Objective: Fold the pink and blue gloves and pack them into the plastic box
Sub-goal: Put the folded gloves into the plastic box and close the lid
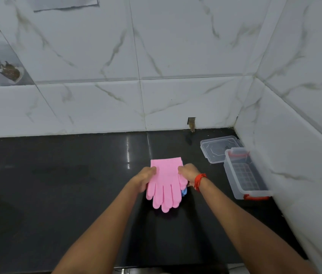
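Pink gloves (165, 184) lie stacked flat on the black countertop (57, 184), cuffs toward the tiled wall (97, 56), fingers toward the person; a blue glove (184, 192) peeks out under their right edge, mostly hidden. Left hand (145, 179) pinches the stack's left edge, right hand (188, 173) pinches its right edge, both closed on the pink gloves; a red thread band (199, 179) circles the right wrist. Plastic box (233, 182) stands open, well to the right against the side wall, red latches at both ends; its clear lid (218, 149) lies just behind it, touching or nearly so.
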